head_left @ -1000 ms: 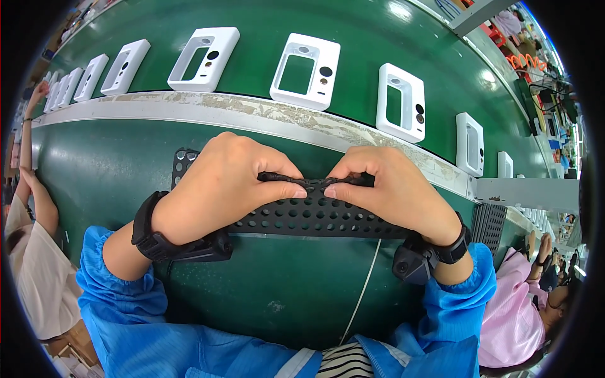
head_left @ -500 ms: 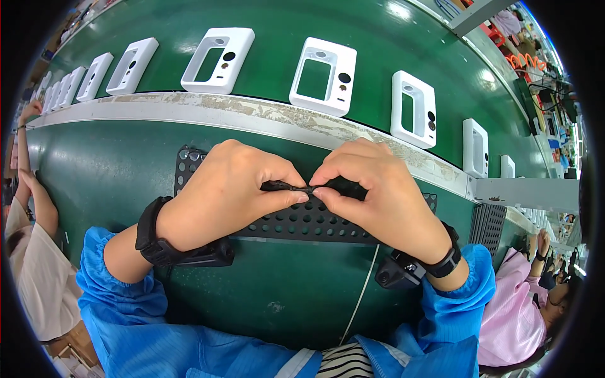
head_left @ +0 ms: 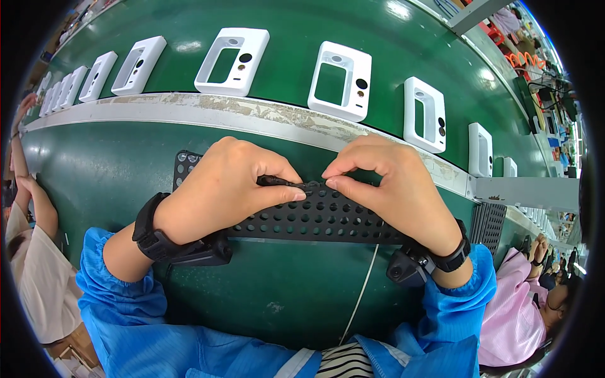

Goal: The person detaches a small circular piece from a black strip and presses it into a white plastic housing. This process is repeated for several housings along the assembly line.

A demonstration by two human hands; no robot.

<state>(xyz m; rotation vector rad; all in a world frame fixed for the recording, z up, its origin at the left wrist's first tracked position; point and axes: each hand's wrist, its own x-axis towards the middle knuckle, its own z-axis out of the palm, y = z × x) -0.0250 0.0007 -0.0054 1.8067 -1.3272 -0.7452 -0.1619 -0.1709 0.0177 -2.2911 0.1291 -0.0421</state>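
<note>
My left hand point(head_left: 234, 189) is closed in a pinch on a thin black strip-like piece point(head_left: 277, 182), whose exact kind I cannot make out. Its end sticks out past the thumb toward the right. Thumb and forefinger of my right hand point(head_left: 394, 179) are pressed together just beside that end. Whatever they hold, if anything, is too small to name. Both hands hover over a black tray with rows of round holes point(head_left: 315, 225), which they partly cover.
Beyond a worn pale rail point(head_left: 246, 111), a green belt point(head_left: 290, 31) carries several white plastic housings point(head_left: 318, 104). A stack of black perforated trays point(head_left: 488, 225) lies at the right, near a metal post point(head_left: 526, 193). People sit on both sides, one in pink point(head_left: 513, 309).
My right hand has moved a little to the right, opening a small gap from the left fingertips. The white housings have shifted rightward along the belt.
</note>
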